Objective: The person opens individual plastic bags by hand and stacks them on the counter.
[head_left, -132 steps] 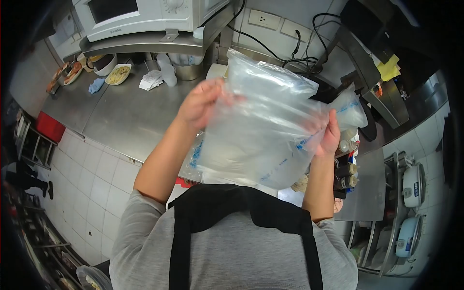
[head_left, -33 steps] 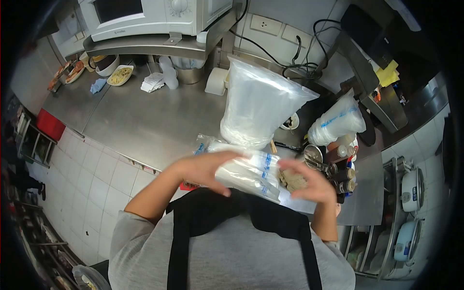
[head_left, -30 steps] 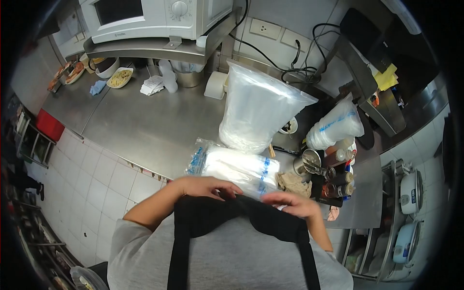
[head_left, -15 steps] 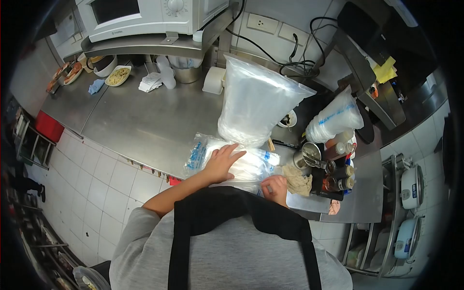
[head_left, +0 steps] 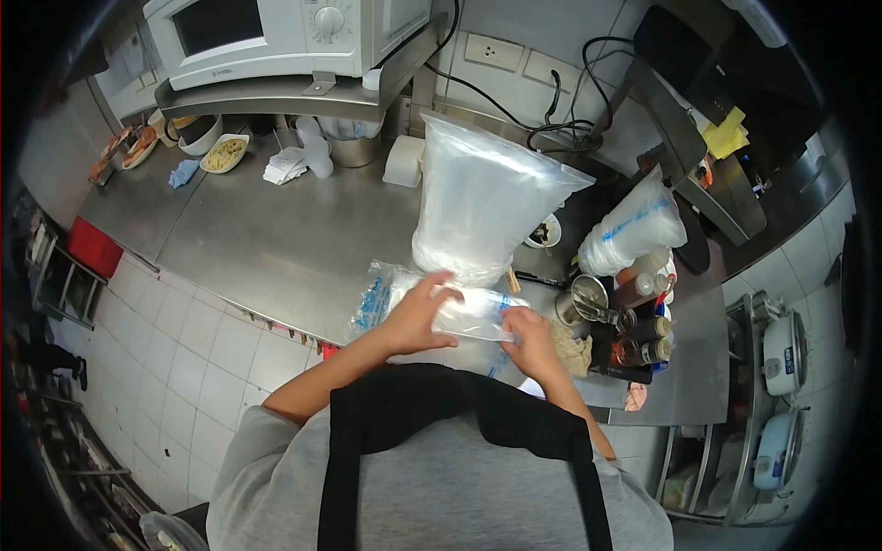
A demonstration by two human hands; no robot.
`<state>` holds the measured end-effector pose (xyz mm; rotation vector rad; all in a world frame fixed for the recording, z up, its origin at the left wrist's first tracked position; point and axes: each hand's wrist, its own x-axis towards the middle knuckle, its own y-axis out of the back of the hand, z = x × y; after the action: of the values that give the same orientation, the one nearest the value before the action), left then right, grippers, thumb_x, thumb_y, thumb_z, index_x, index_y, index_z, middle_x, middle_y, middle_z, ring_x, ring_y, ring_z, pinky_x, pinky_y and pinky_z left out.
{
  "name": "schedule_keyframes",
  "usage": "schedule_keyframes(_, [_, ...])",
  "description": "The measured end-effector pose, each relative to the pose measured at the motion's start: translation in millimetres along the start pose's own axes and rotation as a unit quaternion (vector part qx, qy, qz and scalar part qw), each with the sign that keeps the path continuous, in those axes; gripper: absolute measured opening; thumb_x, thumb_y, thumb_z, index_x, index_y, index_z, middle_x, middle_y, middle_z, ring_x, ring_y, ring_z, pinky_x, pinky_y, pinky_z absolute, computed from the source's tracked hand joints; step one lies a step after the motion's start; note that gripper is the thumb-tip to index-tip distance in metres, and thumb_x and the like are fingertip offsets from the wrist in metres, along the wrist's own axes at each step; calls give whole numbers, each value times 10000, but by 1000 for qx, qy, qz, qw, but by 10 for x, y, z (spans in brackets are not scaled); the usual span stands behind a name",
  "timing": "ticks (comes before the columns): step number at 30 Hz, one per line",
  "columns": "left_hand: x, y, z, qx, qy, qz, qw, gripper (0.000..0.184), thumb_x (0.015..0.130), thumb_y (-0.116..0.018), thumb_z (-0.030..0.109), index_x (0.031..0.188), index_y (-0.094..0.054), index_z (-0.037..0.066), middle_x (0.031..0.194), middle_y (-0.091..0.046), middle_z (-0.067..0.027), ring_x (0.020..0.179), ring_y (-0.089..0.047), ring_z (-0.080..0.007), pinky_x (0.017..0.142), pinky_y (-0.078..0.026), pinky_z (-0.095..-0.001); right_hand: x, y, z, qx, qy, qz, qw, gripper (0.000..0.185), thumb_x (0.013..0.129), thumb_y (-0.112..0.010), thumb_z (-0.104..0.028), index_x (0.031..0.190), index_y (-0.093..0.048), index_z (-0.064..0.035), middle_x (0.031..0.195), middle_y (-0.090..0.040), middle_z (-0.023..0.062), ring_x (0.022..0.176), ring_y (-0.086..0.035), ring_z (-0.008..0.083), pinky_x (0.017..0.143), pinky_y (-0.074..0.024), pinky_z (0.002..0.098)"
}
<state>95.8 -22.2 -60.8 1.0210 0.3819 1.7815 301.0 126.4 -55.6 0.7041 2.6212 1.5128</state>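
A stack of clear plastic bags [head_left: 473, 317] with blue print lies flat at the counter's front edge. My left hand [head_left: 415, 319] rests over its left part, thumb and fingers spread apart. At the right end, my right hand [head_left: 530, 338] has its fingers curled on the edge of the top plastic bag, which is lifted a little. A crinkled wrapper with blue lettering [head_left: 372, 301] sticks out on the left. Right behind the stack stands a large, full clear bag [head_left: 482, 207], its top edge flat and wide.
A steel cup [head_left: 581, 301], a beige cloth [head_left: 571, 349] and several sauce bottles [head_left: 638, 292] crowd the right side. Another filled bag [head_left: 634, 225] stands behind them. A microwave [head_left: 266, 41] sits on a shelf above the steel counter [head_left: 266, 230]. Farther left is a bowl of food [head_left: 225, 153].
My right hand has moved up and forward onto the bags' right end, raising the top bag's edge. My left hand has shifted slightly and turned, its thumb now spread toward me.
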Motion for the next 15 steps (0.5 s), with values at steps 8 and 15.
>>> schedule_keyframes(8, [16, 161, -26, -542, 270, -26, 796, 584, 691, -708, 5, 1214, -453, 56, 948, -588, -54, 865, -569, -96, 786, -463, -248, -20, 389, -166, 242, -119, -34, 962, 328, 682, -711, -72, 969, -554, -49, 801, -593, 46, 723, -564, 161, 660, -446, 274])
schedule_keyframes(15, [-69, 175, -165, -410, 274, -22, 869, 147, 724, -689, 15, 853, -620, 14, 810, -641, -50, 764, -601, -113, 723, -486, -255, -300, 308, 437, 450, -230, 37, 862, 155, 765, -660, -82, 896, -620, -10, 803, -625, 25, 724, -556, 72, 675, -443, 218])
